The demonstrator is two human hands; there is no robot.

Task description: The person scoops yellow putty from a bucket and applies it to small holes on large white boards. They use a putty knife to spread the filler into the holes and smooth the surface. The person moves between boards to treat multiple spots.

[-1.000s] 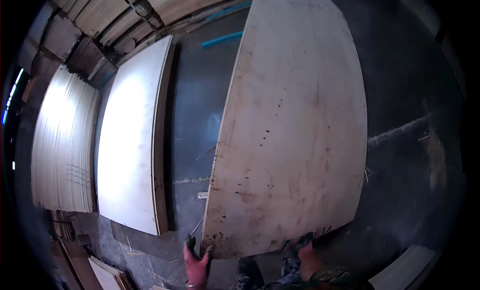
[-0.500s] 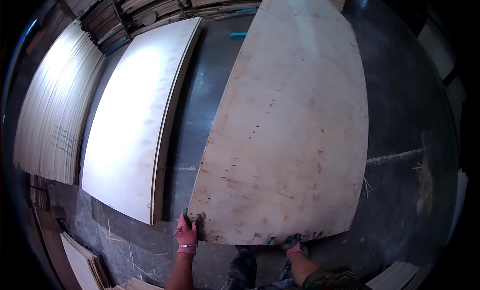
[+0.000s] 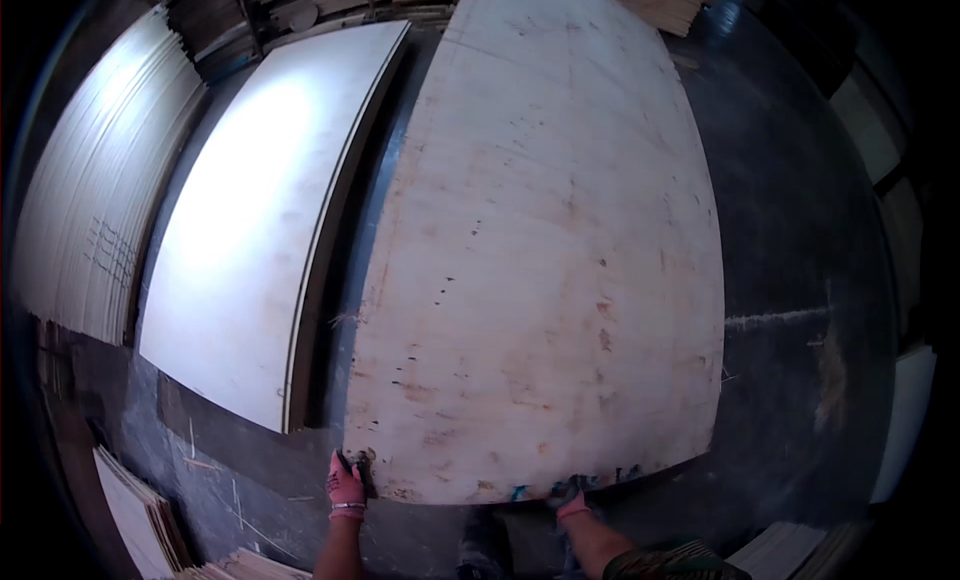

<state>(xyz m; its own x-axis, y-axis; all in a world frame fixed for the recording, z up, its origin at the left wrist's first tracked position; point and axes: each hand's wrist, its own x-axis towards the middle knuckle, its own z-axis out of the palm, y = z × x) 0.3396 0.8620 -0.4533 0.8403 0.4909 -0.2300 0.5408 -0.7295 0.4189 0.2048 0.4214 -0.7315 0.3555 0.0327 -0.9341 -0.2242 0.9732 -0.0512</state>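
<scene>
A large pale plywood sheet (image 3: pixel 540 280) with brown stains and small dark knots stretches away from me. My left hand (image 3: pixel 346 487), in a pink glove with dark fingertips, is closed on its near left corner. Further right along the near edge, my right hand (image 3: pixel 571 498) grips the sheet, its dark gloved fingers lying over the top face near blue-green marks. What lies beneath the sheet is hidden. To its left, a low stack of boards (image 3: pixel 235 240) has a brightly lit white top and stands apart from it by a narrow dark gap.
Another stack with many thin layered edges (image 3: pixel 105 190) stands at the far left. More boards (image 3: pixel 138 515) lean at the lower left, and others (image 3: pixel 780 550) lie at the lower right. Wooden stock (image 3: pixel 665 2) sits at the back. Wood scraps (image 3: pixel 830 380) litter the dark floor.
The plywood sheet has shifted left, most at its far end, narrowing the visible gap to the white-topped stack. Both hands have moved left with it, still gripping. The whole view has shifted slightly.
</scene>
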